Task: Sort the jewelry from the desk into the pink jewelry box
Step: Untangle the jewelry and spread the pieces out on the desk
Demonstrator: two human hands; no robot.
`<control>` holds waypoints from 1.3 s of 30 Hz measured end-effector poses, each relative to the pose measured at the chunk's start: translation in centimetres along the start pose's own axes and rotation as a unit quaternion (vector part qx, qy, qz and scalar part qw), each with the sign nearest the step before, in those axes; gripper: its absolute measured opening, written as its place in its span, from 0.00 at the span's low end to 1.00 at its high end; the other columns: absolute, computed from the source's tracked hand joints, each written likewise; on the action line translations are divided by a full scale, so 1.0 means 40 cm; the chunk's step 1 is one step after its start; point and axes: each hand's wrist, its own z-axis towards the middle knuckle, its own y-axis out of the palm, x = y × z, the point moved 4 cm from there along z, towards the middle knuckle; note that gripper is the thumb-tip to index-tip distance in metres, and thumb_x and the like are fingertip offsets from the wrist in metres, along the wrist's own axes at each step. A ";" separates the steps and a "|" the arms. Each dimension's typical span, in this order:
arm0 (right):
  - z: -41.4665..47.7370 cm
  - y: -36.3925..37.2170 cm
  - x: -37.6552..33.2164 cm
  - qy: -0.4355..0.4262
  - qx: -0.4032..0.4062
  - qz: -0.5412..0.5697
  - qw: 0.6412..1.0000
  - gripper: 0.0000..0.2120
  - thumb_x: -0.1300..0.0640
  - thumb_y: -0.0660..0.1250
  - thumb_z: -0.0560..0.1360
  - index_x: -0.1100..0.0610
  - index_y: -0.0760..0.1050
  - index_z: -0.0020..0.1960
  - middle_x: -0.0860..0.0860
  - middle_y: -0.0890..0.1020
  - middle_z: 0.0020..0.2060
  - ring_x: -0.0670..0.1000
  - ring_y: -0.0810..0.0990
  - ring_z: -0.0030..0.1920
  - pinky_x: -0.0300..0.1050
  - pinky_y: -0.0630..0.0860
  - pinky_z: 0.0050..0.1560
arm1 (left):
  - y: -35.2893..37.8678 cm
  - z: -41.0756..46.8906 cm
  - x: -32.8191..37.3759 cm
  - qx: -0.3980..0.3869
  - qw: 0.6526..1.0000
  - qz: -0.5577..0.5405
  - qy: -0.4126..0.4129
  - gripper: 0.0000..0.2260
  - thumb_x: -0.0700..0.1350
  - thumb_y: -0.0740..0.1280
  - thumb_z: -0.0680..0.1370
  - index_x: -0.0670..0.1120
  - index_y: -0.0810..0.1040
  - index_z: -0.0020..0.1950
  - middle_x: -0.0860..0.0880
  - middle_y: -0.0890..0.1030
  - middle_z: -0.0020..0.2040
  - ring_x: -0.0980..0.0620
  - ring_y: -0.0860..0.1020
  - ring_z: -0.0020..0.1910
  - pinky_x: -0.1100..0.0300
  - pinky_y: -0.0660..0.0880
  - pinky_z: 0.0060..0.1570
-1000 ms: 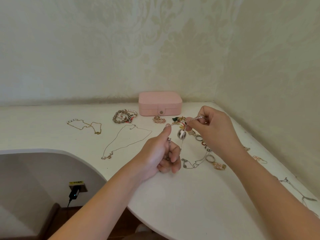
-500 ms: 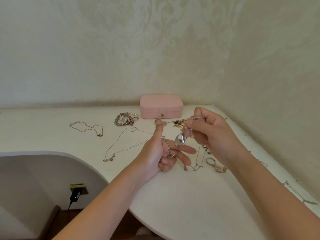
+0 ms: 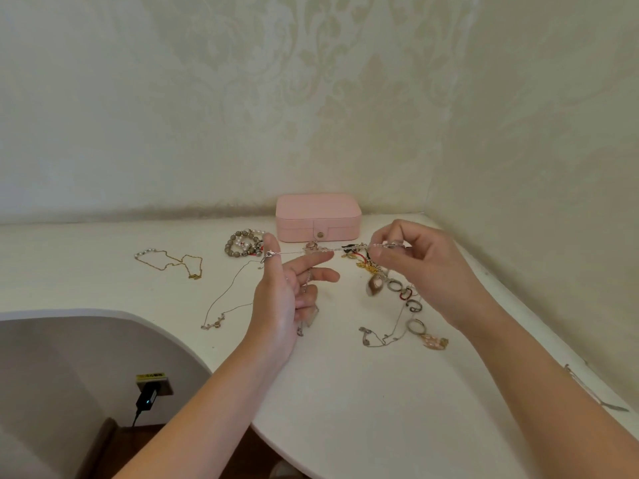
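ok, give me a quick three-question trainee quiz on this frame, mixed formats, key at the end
1. True or false: the pink jewelry box stands open.
2. What is stretched between the left hand and the right hand? A) a beaded bracelet B) a thin chain C) a ring
3. Fill in: seen from the head camera, the beaded bracelets lie on the desk to the ___ of the box.

Key: 1 false, the lid is shut; 2 B; 3 left.
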 end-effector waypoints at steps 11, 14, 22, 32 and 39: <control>0.009 -0.023 0.046 -0.015 0.010 -0.154 0.988 0.16 0.56 0.72 0.71 0.55 0.65 0.32 0.46 0.79 0.40 0.45 0.60 0.26 0.39 0.63 0.34 | -0.012 -0.004 0.016 0.053 0.997 -0.040 0.026 0.34 0.68 0.45 0.76 0.44 0.79 0.55 0.50 0.79 0.35 0.57 0.55 0.22 0.67 0.50 0.19; 0.008 -0.022 0.060 -0.017 0.005 -0.214 0.977 0.17 0.52 0.72 0.71 0.53 0.66 0.32 0.47 0.76 0.37 0.45 0.62 0.27 0.37 0.62 0.32 | -0.012 -0.007 0.021 0.068 0.996 -0.036 0.038 0.33 0.69 0.45 0.76 0.46 0.79 0.53 0.51 0.79 0.34 0.57 0.55 0.23 0.65 0.49 0.21; 0.012 -0.032 0.073 -0.002 -0.010 -0.301 0.954 0.15 0.46 0.75 0.67 0.51 0.71 0.33 0.44 0.74 0.34 0.37 0.71 0.30 0.35 0.61 0.32 | -0.026 0.006 0.049 0.093 0.993 -0.062 0.040 0.35 0.68 0.47 0.77 0.42 0.77 0.59 0.51 0.79 0.35 0.58 0.56 0.21 0.67 0.51 0.18; 0.023 -0.105 0.108 0.037 0.052 -0.342 0.938 0.17 0.43 0.66 0.74 0.53 0.79 0.33 0.44 0.69 0.19 0.44 0.66 0.23 0.36 0.58 0.27 | -0.006 0.031 0.121 0.034 0.996 0.078 0.015 0.30 0.67 0.51 0.77 0.44 0.76 0.59 0.50 0.83 0.39 0.57 0.55 0.22 0.68 0.51 0.19; 0.021 -0.052 0.118 0.032 -0.040 -0.289 0.956 0.06 0.47 0.72 0.71 0.49 0.81 0.39 0.44 0.77 0.30 0.42 0.71 0.29 0.35 0.66 0.33 | 0.040 0.012 0.190 -0.052 0.934 0.349 0.059 0.28 0.68 0.59 0.68 0.51 0.76 0.59 0.52 0.83 0.41 0.56 0.58 0.24 0.66 0.55 0.24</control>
